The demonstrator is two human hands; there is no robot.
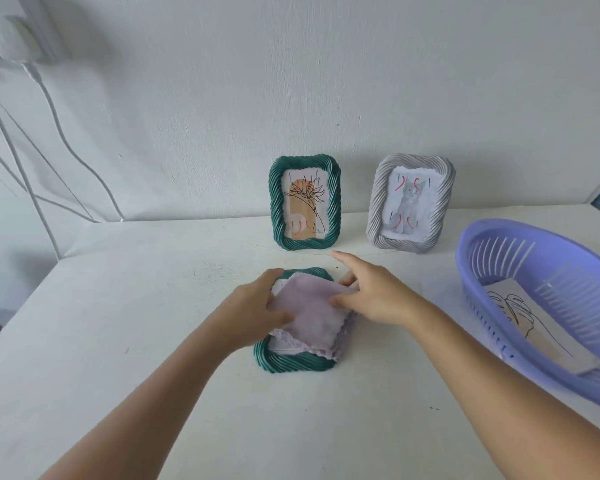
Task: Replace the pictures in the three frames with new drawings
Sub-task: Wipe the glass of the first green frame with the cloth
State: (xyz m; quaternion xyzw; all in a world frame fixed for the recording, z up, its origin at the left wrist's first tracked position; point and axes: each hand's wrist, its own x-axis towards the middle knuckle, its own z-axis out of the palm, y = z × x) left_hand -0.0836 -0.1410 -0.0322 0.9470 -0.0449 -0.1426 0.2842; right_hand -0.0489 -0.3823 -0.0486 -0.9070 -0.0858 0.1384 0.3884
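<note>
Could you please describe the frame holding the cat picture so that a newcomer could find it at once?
Look along the white wall behind the table. Two frames stand there; the grey frame stands on the right, nearest the purple basket. The green frame holds a flower drawing instead.

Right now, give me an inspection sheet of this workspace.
Surface: white table, a few dark specks.
Job's things: green frame and grey frame upright by the wall; second green frame flat; leaf drawing in the basket.
Clutter: lilac cloth over the flat frame; purple basket.
Grips: left hand and right hand both on the cloth.
Cables: white cords on the wall.
Surroundings: white wall.
</note>
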